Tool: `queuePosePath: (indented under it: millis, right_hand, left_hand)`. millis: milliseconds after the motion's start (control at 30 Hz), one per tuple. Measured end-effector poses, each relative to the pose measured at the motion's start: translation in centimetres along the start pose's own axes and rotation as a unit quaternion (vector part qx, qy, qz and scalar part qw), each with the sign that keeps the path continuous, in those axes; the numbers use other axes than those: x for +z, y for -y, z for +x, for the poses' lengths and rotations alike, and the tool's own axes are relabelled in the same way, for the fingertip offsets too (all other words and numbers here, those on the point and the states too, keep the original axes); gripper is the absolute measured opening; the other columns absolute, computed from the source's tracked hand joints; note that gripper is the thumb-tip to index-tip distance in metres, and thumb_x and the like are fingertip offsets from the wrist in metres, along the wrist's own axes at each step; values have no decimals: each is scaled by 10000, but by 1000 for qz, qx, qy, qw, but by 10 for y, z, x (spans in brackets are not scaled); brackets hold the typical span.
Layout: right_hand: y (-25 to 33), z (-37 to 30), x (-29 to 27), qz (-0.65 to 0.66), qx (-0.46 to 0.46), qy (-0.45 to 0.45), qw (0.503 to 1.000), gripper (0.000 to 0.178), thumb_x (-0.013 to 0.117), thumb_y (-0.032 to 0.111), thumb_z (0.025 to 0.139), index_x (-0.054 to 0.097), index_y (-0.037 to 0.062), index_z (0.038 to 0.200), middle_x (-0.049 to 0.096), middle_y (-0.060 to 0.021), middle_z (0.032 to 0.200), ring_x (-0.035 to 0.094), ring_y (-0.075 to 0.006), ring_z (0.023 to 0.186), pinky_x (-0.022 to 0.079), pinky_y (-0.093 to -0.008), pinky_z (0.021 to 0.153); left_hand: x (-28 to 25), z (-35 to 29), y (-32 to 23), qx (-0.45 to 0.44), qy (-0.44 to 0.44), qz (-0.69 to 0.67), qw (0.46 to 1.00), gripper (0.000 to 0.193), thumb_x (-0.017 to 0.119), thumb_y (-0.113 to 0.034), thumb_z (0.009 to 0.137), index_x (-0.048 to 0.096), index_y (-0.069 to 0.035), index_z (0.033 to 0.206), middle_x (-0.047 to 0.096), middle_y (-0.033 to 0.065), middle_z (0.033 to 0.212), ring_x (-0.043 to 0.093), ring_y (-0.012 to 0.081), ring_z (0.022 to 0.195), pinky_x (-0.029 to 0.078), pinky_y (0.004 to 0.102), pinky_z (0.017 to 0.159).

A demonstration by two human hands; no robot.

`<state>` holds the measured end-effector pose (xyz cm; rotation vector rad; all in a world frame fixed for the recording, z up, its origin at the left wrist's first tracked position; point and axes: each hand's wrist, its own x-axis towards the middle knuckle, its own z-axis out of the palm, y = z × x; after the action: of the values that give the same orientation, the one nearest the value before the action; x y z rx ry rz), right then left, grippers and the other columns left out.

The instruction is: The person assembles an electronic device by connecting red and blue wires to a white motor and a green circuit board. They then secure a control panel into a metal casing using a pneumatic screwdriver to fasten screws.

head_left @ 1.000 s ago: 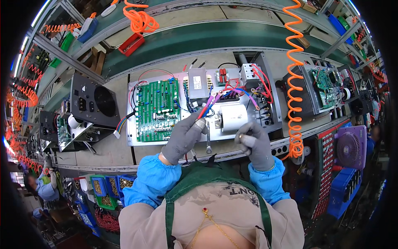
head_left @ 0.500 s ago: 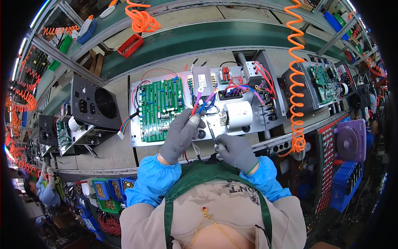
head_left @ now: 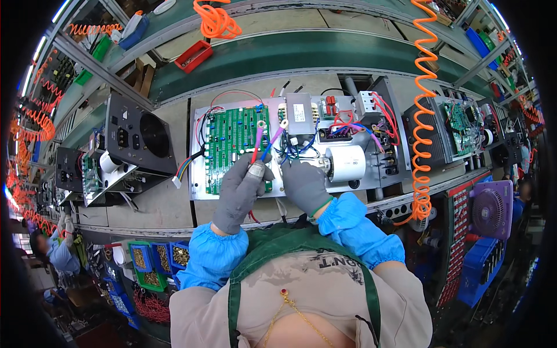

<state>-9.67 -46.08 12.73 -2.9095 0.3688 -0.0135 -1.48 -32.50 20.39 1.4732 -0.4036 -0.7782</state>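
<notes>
My gloved left hand (head_left: 239,188) is closed round a red cable (head_left: 254,156) and a blue cable (head_left: 266,155). Purple sleeves and metal ring terminals top both cables, which point up and away over the green circuit board (head_left: 232,130). My gloved right hand (head_left: 304,184) is close beside it, fingers bent in at dark blue wires (head_left: 299,152) below a grey metal box (head_left: 300,113). What its fingertips grip is hidden. A white cylindrical capacitor (head_left: 347,163) lies just right of that hand, on the metal chassis plate (head_left: 200,185).
A coiled orange hose (head_left: 426,139) hangs at the right. Black-panelled units stand on either side, one with a fan opening (head_left: 152,139). Beyond the bench are a green conveyor belt (head_left: 261,61) and a red bin (head_left: 194,56). Parts bins (head_left: 152,279) sit lower left.
My right hand has moved up and left into the wires, and the slim metal tool under it is out of sight. The left hand's cables have shifted left over the green board.
</notes>
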Motion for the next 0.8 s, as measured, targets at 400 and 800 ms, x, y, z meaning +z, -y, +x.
queuePosePath:
  millis: [400,800]
  right_hand:
    - [-34,-54,-101,634,161,-129,746,351,518,106,874,537,-10,1204,590,-32,752,519,-65,665,428,-235,570]
    - [-61,-85,-89,419,123,-279,855,343,612,148,887,503,-13,1169,641,-134,873,654,-183,795,504,-288,724]
  left_hand:
    - [18,11,11,65,185,120,973,236,585,-118,878,623,11,1072,622,43,844,572,104,746,464,260,651]
    - [68,5,12,256,165,331,893,339,629,-69,795,639,-97,1133,571,120,797,588,288,692,471,373,601]
